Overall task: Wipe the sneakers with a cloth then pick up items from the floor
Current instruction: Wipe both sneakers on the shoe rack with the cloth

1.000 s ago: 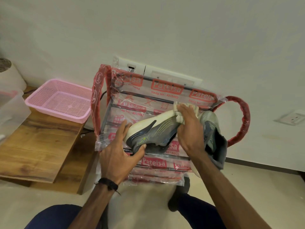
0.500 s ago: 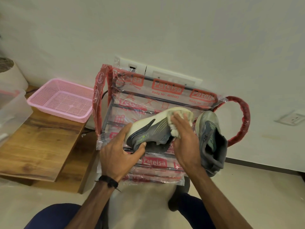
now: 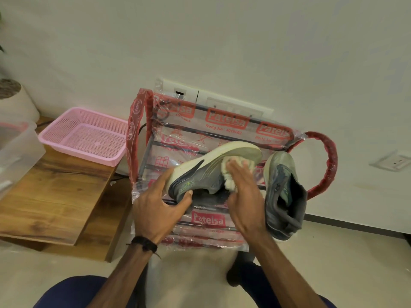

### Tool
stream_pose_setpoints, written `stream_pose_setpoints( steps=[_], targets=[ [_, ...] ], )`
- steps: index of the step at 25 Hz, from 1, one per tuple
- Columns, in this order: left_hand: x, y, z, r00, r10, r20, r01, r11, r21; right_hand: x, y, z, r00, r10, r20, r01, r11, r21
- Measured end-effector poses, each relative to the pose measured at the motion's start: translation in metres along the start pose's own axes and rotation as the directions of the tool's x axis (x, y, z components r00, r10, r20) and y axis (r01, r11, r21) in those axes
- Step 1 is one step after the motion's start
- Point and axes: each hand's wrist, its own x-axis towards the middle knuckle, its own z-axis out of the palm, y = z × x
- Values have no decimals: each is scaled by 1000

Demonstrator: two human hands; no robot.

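With the left hand (image 3: 155,210) gripping the heel of the grey sneaker (image 3: 206,172) above the plastic-wrapped shoe rack (image 3: 222,121) and the right hand (image 3: 244,196) pressing a white cloth (image 3: 231,172) against its side, a hard stroke could twist it loose or knock the second sneaker (image 3: 282,196) off the rack's right edge.

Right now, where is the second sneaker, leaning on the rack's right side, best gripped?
Probably at the collar of the second sneaker: its open mouth faces the person near the right hand, so fingers hook inside from the front.
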Motion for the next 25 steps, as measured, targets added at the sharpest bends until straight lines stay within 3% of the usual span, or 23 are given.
stream_pose_setpoints(
  steps=[1, 3, 6, 8, 12, 14, 16, 18, 19, 25],
  targets=[
    [0, 0, 1, 1000, -6, -1, 6, 1000, -5, 8, 2, -1, 998, 65, -17, -65, 998, 4],
    [2, -2, 2, 999, -31, -7, 31, 999, -21, 2, -16, 3, 999, 54, -9, -54, 999, -1],
    [3, -7, 0, 999, -51, -12, 50, 999, -19, -43, -43, 10, 964, -252, 87, 254, 967, -10],
    [2, -7, -2, 1000, -20, -5, 20, 1000, 4, -44, -36, 7, 939, -331, 92, 334, 942, -25],
    [-2, 2, 1, 999, 31, -10, -31, 999, 27, 10, -6, 1, 999, 17, -32, -17, 1000, -12],
    [-1, 1, 1, 1000, -2, -24, 3, 1000, 25, 12, -23, 8, 995, 95, -45, -93, 995, 42],
    [2, -4, 0, 999, -52, -16, 52, 999, 7, -10, -42, 15, 998, -55, 3, 55, 998, 41],
    [4, -9, -1, 997, -74, 8, 74, 997, -5, -24, -43, 14, 949, -306, 69, 307, 952, 7],
    [4, -10, -1, 998, -69, 13, 69, 998, 0, -17, -35, 11, 929, -361, 83, 364, 931, -31],
    [1, 3, 2, 1000, -28, -14, 29, 998, 58, 60, 2, -7, 995, -40, -93, 29, 992, -122]
  ],
)
